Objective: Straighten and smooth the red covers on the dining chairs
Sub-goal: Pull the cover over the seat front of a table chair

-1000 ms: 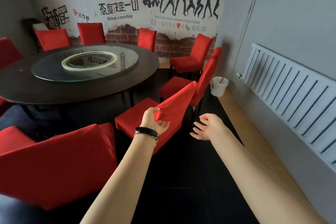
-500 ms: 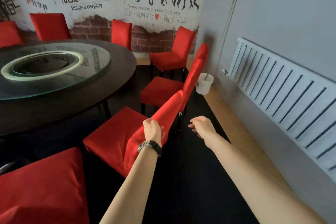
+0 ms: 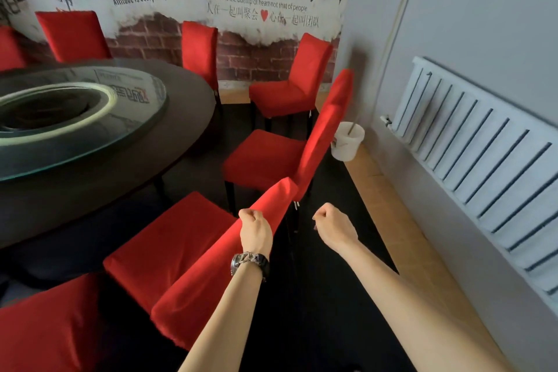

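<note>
A chair in a red cover [image 3: 181, 238] stands right in front of me, its backrest running from lower left up to a top corner near the middle. My left hand [image 3: 256, 231], with a dark watch on the wrist, grips the top edge of that backrest's red cover. My right hand [image 3: 333, 226] hovers to the right of the backrest with its fingers curled into a loose fist, holding nothing. Another red-covered chair [image 3: 271, 157] stands just beyond, and a third [image 3: 290, 90] behind it. A red cover [image 3: 45, 329] fills the lower left corner.
A large round dark table [image 3: 126, 178] with a glass turntable [image 3: 84, 118] lies to the left. More red chairs [image 3: 199, 48] line the muralled far wall. A white bucket [image 3: 347, 142] stands by the wall corner, and a white radiator [image 3: 483, 160] runs along the right wall.
I have moved closer and the view has swung right. My left hand stays on the backrest cover; my right hand has curled from open fingers into a loose fist.
</note>
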{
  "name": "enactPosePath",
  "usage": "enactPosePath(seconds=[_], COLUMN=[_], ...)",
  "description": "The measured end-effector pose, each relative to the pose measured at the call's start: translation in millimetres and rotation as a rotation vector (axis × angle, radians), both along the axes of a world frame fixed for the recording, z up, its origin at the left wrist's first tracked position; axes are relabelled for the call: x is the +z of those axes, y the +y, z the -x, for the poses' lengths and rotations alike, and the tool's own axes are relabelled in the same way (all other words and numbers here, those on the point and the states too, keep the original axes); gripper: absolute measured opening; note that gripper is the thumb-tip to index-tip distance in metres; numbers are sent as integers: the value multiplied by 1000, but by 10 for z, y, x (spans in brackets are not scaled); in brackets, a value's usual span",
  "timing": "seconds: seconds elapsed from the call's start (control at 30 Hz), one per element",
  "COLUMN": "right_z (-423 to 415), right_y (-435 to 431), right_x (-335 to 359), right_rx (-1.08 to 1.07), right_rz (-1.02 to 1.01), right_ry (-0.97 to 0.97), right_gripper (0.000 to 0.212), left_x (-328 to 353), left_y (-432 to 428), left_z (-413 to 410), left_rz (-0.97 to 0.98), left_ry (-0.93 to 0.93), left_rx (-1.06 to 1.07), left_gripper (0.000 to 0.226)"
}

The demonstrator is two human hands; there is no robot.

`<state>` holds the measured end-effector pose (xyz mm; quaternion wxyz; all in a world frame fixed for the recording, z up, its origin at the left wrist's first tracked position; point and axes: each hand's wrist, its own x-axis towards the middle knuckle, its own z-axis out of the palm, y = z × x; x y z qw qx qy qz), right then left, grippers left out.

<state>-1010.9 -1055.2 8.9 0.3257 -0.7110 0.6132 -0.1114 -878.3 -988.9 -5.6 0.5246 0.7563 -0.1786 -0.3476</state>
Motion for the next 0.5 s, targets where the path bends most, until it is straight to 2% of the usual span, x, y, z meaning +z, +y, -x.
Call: enactPosePath(seconds=[0.3, 0.5], right_z=[884, 1241], right_y=[-1922, -2969], right_x=[269, 362], right_rx=[92, 65], right_rz=[94, 107], right_ry=[56, 47], right_gripper=[21, 21], left_x=[163, 296], left_y=[-1870, -2789], left_z=[823, 1198], left_rz=[80, 135], left_ry=[97, 23], left_rx=[98, 71], left_gripper=[20, 21])
